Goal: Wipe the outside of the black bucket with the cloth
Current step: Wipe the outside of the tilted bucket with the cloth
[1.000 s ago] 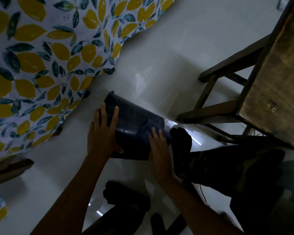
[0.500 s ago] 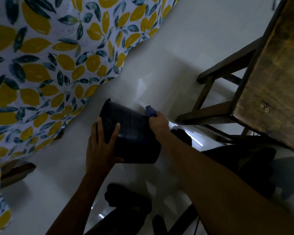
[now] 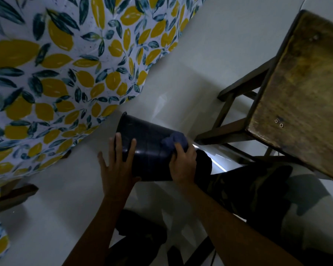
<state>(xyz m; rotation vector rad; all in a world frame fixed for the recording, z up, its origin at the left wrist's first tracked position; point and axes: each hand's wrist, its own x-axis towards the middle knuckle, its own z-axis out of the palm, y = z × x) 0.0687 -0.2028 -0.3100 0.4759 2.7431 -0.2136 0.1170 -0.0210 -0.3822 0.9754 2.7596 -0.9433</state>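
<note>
A big cloth with yellow lemons (image 3: 46, 83) hangs over the left side, and a brown wooden stool (image 3: 300, 89) stands on the right. The white floor (image 3: 190, 64) shines between them. In the middle lies the black bucket (image 3: 148, 148), tipped on its side, with its wide rim pointing up and left toward the lemon cloth. A dark leg (image 3: 254, 187) sits just behind it.

The left hand (image 3: 117, 169) rests flat on the bucket's near side with its fingers spread wide, keeping the bucket from rolling. The right hand (image 3: 183, 166) has its fingers curled tight around a small dark blue cloth (image 3: 174, 141) and presses it on the bucket's wall near the bottom end.

Half a second ago this hand was up on the far edge of the bucket. Now it has slid back down toward the person, so it looks like one more rub is done and the wiping is going on, with other sides likely still to do
</note>
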